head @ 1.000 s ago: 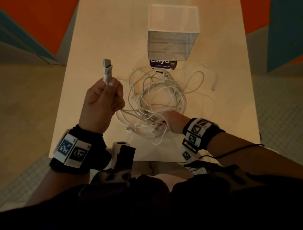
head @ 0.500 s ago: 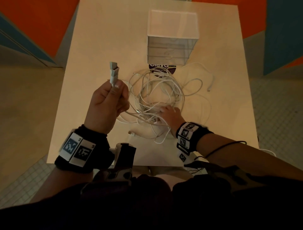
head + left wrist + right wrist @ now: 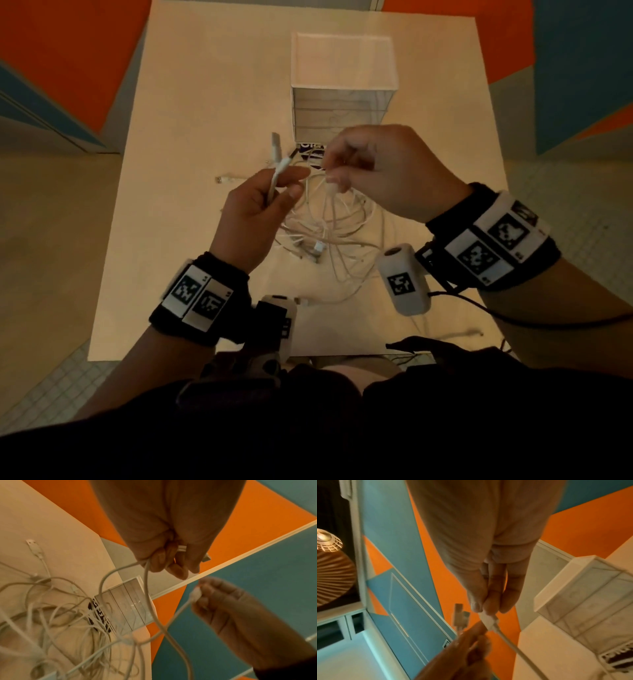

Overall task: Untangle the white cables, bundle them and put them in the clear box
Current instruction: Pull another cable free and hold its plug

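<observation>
A tangle of white cables [image 3: 325, 229] lies on the light table [image 3: 191, 137] in front of the clear box [image 3: 342, 89]. My left hand [image 3: 270, 198] is raised over the tangle and grips two cable ends, whose plugs [image 3: 278, 150] stick up above the thumb. My right hand [image 3: 370, 168] hovers just right of it and pinches a white connector [image 3: 488, 620] between thumb and fingertips, its cable hanging down to the pile. In the left wrist view the cables [image 3: 150, 588] run down from my left fist [image 3: 171, 558] into the tangle [image 3: 68, 622].
A dark sticker [image 3: 310, 150] lies on the table at the foot of the box. One loose plug [image 3: 221, 179] rests left of the pile and another cable end [image 3: 472, 331] near the front right edge. Orange and teal panels surround the table.
My right hand has left the pile and come up with a connector beside my left hand. The left hand has moved right, over the tangle, and holds a second plug.
</observation>
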{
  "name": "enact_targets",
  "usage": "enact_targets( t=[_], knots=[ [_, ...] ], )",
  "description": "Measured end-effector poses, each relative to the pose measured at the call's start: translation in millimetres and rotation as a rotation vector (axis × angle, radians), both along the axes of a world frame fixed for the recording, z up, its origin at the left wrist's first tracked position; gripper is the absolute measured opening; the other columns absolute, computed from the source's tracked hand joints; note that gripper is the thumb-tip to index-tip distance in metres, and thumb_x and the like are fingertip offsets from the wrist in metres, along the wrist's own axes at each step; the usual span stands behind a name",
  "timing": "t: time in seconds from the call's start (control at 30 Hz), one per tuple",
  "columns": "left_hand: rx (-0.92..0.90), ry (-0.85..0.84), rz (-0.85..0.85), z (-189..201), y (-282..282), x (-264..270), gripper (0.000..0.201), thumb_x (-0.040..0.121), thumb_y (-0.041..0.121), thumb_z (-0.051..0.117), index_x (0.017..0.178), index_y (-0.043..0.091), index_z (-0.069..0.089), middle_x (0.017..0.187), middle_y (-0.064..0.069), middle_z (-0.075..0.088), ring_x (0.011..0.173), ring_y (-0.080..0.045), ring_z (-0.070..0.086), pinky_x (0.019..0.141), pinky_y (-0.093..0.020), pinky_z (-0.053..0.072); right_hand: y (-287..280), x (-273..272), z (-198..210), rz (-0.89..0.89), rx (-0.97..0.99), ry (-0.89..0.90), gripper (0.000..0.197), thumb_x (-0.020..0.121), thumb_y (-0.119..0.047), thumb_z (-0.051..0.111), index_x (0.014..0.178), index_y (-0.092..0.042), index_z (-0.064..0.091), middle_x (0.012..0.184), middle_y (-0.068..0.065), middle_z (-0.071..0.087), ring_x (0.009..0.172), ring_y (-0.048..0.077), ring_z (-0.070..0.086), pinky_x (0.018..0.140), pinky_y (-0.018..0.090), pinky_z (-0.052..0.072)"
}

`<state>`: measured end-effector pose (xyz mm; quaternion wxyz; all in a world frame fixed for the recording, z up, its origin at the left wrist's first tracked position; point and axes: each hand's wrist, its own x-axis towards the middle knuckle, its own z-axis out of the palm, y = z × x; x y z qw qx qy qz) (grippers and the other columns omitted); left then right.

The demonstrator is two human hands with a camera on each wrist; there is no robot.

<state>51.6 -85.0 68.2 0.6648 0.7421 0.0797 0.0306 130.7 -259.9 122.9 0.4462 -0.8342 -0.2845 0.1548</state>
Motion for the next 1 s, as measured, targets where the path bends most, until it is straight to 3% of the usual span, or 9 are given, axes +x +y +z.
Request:
enact_targets(
  t=[0.1,0.23,0.33,0.47,0.6,0.7,0.8,0.87,1.0],
  knots=[
    [0.021,-0.024,-0.057,-3,-15,9,0.010,0.086,0.027,0.059,0.093,0.026,0.066,0.064,0.016,0.053,0.059,-0.007,0.040,0.060,-0.024,0.037,6,-2,8,-0.021,0.120,-0.048,0.008,0.084,-0.002,0.061,0.089,-0.009,0.062,0.073,-0.008,0.061,0.063,0.009,0.065,0.065,0.025,0.054],
    [-0.094,-0.012,-0.068,-3,-35,13,0.020,0.091,0.028,0.051,0.079,0.023,0.066,0.057,0.013,0.055,0.051,-0.003,0.037,0.054,-0.017,0.033,10,-5,9,-0.038,0.305,0.055,0.008,0.084,0.004,0.058,0.087,-0.003,0.057,0.068,0.012,0.061,0.059,0.029,0.065,0.056,0.045,0.054],
    [-0.181,-0.026,-0.083,-1,-39,16,0.030,0.095,0.029,0.043,0.078,0.020,0.066,0.057,0.013,0.056,0.047,-0.002,0.034,0.051,-0.017,0.030,6,-3,3,-0.077,0.429,0.103,0.004,0.086,0.002,0.058,0.089,0.000,0.057,0.070,0.012,0.059,0.059,0.028,0.064,0.054,0.036,0.052],
    [-0.227,-0.083,-0.089,7,-35,22,0.034,0.098,0.021,0.035,0.082,0.012,0.063,0.055,0.011,0.053,0.048,-0.008,0.033,0.051,-0.021,0.028,-7,3,-25,-0.103,0.079,0.054,0.015,0.091,-0.007,0.054,0.104,-0.007,0.062,0.089,-0.008,0.053,0.069,-0.001,0.052,0.065,0.010,0.043],
    [-0.217,-0.105,-0.051,16,-26,29,0.036,0.097,0.026,0.040,0.072,0.026,0.066,0.059,0.006,0.052,0.050,-0.011,0.038,0.052,-0.021,0.029,-7,-9,-56,0.200,-0.083,0.068,0.013,0.088,-0.015,0.061,0.100,-0.011,0.064,0.101,0.000,0.051,0.077,-0.001,0.050,0.070,0.011,0.040],
    [-0.165,-0.191,-0.006,21,-16,30,0.039,0.095,0.032,0.039,0.067,0.030,0.065,0.066,0.005,0.056,0.061,-0.012,0.043,0.061,-0.027,0.034,-10,-7,-66,0.097,-0.037,0.088,0.012,0.092,-0.018,0.055,0.091,-0.011,0.065,0.085,-0.007,0.051,0.072,0.008,0.052,0.067,0.018,0.043],
    [-0.358,-0.253,0.024,29,-2,29,0.046,0.099,0.019,0.032,0.064,0.025,0.062,0.061,0.009,0.057,0.069,-0.015,0.057,0.078,-0.033,0.047,-25,-2,-79,-0.006,-0.061,0.133,0.017,0.095,-0.016,0.050,0.093,-0.008,0.066,0.082,-0.003,0.058,0.066,0.001,0.054,0.062,0.013,0.044],
    [-0.509,-0.200,0.047,37,7,27,0.048,0.102,0.014,0.025,0.063,0.020,0.054,0.053,0.005,0.042,0.052,-0.015,0.051,0.065,-0.033,0.051,-37,2,-93,-0.014,-0.177,0.142,0.020,0.096,-0.016,0.047,0.095,-0.006,0.065,0.085,0.001,0.062,0.064,-0.004,0.054,0.061,0.017,0.045],
    [-0.390,-0.209,0.103,45,10,25,0.043,0.102,0.014,0.028,0.066,0.021,0.051,0.053,-0.001,0.023,0.044,-0.014,0.021,0.044,-0.024,0.027,-49,8,-105,-0.029,-0.377,0.139,0.025,0.097,-0.017,0.045,0.079,-0.011,0.062,0.086,0.006,0.067,0.066,0.002,0.056,0.064,0.013,0.038]
  ],
)
